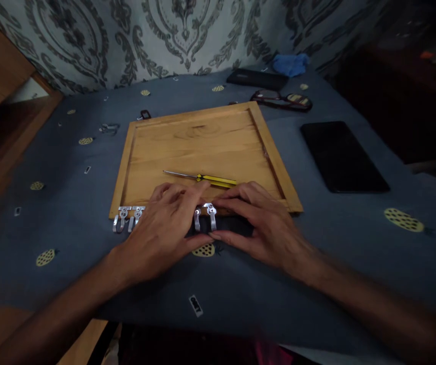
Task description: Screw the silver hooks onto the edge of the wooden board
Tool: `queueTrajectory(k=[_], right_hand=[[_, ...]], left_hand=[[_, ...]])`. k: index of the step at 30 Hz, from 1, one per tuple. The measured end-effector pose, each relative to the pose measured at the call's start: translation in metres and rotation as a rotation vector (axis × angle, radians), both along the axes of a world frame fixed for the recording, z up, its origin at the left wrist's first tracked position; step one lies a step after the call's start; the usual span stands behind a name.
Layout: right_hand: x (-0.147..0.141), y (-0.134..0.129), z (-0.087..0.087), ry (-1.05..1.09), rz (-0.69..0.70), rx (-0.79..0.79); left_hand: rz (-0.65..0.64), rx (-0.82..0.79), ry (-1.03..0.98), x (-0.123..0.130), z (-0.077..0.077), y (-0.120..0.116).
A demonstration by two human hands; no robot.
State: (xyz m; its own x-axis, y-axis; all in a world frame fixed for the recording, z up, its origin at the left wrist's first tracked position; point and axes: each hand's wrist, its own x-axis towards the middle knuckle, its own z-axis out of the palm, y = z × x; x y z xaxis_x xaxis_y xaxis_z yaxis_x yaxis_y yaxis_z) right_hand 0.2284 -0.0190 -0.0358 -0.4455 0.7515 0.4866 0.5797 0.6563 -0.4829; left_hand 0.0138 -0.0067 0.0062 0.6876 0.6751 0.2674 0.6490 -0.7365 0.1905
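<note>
Left hand and right hand, fingers apart, by hooks; label seemingly "OBEY"

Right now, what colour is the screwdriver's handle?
The handle is yellow and black; see head view.

left hand, right hand and forearms are bare.

Glossy metal hooks at a smooth wooden panel, over a matt fabric tablecloth.
Hooks, panel's near edge: silvery, reflective. Panel: visible grain, low sheen. Screwdriver: shiny metal shank, plastic-looking handle. Flat black device, near tablecloth's right edge: smooth. Blue cloth, far right corner: crumpled, matt.
</note>
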Motion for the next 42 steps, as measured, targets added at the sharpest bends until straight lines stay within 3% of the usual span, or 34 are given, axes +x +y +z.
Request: queueTrajectory(k=[19, 24, 31, 37, 42], right_hand=[[0.001, -0.004, 0.008, -0.016, 0.003, -0.026], [0.016, 0.011, 0.017, -0.084, -0.088, 0.084], [0.02, 0.033, 0.019, -0.298, -0.127, -0.036], [0.019, 0.036, 0.013, -0.229, -0.13, -0.059], [0.023, 0.032, 0.013, 0.071, -0.216, -0.158]], left_hand=[[0.118, -0.103, -0.026, 0.005, 0.001, -0.004], [0.126, -0.153, -0.039, 0.004, 0.001, -0.005], [0.159, -0.193, -0.059, 0.005, -0.003, -0.005], [0.132, -0.169, -0.045, 0.004, -0.001, -0.005], [0.145, -0.191, -0.02, 0.004, 0.0, -0.004]])
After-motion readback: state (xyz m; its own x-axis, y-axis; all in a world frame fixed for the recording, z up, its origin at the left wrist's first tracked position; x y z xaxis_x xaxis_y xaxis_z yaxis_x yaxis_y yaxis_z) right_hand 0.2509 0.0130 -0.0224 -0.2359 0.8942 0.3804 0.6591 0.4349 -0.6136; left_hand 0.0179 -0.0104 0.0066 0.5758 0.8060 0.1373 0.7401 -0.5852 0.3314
